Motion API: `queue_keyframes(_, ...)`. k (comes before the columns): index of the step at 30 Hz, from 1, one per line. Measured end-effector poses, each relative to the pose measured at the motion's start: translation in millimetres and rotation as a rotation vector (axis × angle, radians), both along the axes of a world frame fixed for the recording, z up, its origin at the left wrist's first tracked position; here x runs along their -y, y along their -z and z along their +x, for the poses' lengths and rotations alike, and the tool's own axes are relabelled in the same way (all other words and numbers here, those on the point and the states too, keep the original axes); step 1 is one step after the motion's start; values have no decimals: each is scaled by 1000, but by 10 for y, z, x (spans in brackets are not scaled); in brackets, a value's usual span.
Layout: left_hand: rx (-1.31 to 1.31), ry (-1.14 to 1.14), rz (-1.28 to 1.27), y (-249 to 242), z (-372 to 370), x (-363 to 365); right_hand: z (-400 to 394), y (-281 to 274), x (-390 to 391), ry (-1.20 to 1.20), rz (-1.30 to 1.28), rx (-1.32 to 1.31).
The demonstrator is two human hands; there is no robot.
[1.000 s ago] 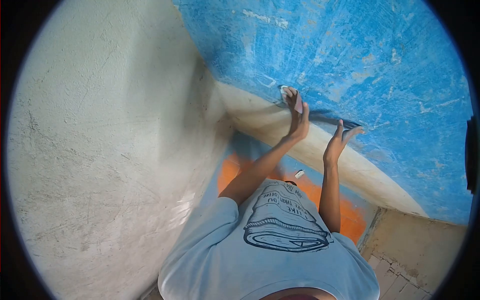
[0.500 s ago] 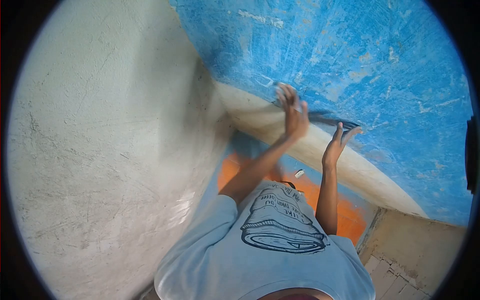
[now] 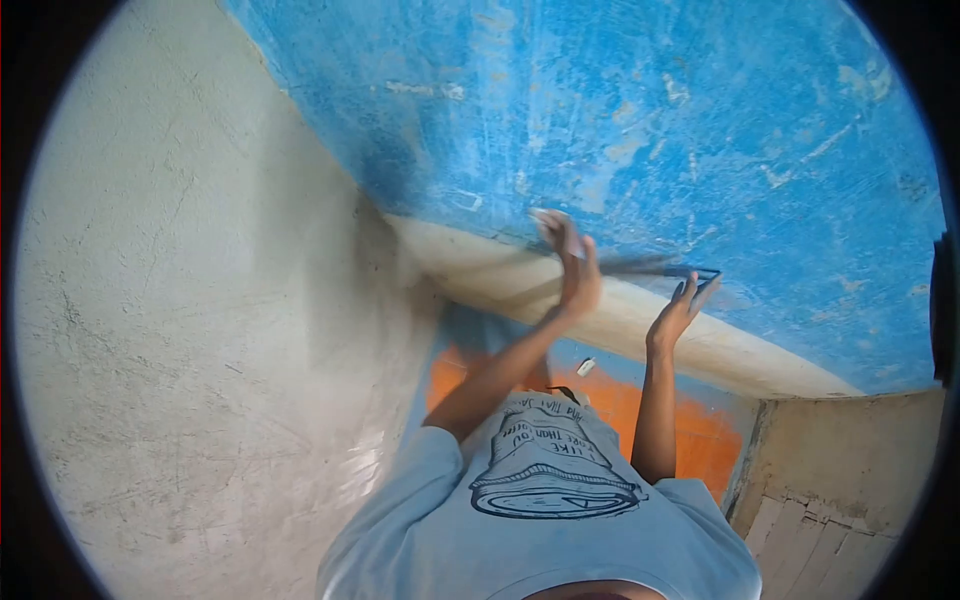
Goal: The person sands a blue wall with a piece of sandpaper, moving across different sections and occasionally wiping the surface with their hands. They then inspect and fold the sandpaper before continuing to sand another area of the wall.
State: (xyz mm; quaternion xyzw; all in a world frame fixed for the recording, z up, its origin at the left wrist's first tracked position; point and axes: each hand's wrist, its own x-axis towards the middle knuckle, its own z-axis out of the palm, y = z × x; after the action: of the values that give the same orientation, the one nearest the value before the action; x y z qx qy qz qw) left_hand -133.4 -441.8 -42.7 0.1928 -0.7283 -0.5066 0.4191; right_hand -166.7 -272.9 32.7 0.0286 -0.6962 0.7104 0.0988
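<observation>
A long, thin dark strip (image 3: 640,267) lies against the lower part of the blue wall (image 3: 560,110), reaching across between my two hands. At its left part is my left hand (image 3: 575,275), thumb up and fingers stretched toward the wall, smeared by motion. My right hand (image 3: 680,312) has the strip's right end between thumb and fingers, the tip showing just past them. Both palms face the wall. What kind of tool the strip is cannot be made out, and its left end is hidden behind my left hand.
A rough whitish wall (image 3: 190,300) rises close on the left. Below the blue paint runs a pale band (image 3: 760,355). Underneath are an orange-and-blue surface (image 3: 705,440) and a small white item (image 3: 586,367). Worn beige boards (image 3: 810,530) stand at lower right.
Both hands and the dark strip have slid to the right along the blue wall. The view has shifted too, so the wall marks sit further left and lower.
</observation>
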Motion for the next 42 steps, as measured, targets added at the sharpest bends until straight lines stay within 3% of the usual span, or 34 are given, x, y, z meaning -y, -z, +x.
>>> queue_keyframes(3,-155,-336,135,-493,74,856,-3,-149,-236,-40,-100,0)
queue_keyframes(5,-168,-410,471,-817,187,1244,11,-103,-337,-69,-175,33)
queue_keyframes(8,-233,-357,252,-754,61,851,-3,46,-356,-109,-209,97)
queue_keyframes(10,-60,-290,87,-415,-138,192,-18,73,-340,-151,-183,142)
queue_keyframes(12,49,-9,24,-220,-134,-576,-107,33,-459,-110,-5,127)
queue_keyframes(15,32,-7,-37,20,-196,-406,-331,-136,-728,-81,124,72)
queue_keyframes(16,94,-130,7,-313,-108,-228,-362,-195,-860,-87,137,52)
queue_keyframes(17,-59,-281,-75,-310,-148,142,-383,-209,-1001,-92,151,35)
queue_keyframes(20,-289,-338,146,-819,-32,559,-516,-11,-1346,-101,97,92)
queue_keyframes(22,-402,-390,262,-820,-176,672,-579,41,-1453,-81,112,109)
queue_keyframes(23,-206,-436,202,-550,-351,418,-594,67,-1512,-71,120,121)
queue_keyframes(25,-185,-427,67,-415,-698,-449,-644,-12,-1596,-81,126,105)
queue_keyframes(28,135,8,115,-584,-597,-1760,-798,-46,-1735,-102,54,89)
queue_keyframes(29,127,-8,52,-547,-579,-1753,-844,-53,-1821,-111,19,81)
queue_keyframes(31,101,-40,-80,-401,-508,-1351,-837,-170,-1953,-158,112,89)
queue_keyframes(32,7,-218,-109,-303,-544,-934,-821,-200,-2002,-180,155,94)
queue_keyframes(33,-227,-165,85,-332,-498,-550,-831,-184,-2050,-218,161,70)
queue_keyframes(34,-281,7,572,-178,-374,158,-844,-157,-2095,-255,167,45)
queue_keyframes(35,-258,-91,480,-407,-288,345,-833,-130,-2151,-292,176,24)
queue_keyframes(37,-259,-276,261,-643,-365,198,-834,-138,-2226,-331,193,-5)
queue_keyframes(39,-296,-444,8,-598,-746,-415,-827,-206,-2302,-346,210,-51)
queue_keyframes(41,-52,-561,-240,93,-1226,-1175,-865,-310,-2391,-335,194,-85)
queue_keyframes(42,7,-330,-23,49,-1272,-1925,-879,-332,-2444,-329,188,-99)
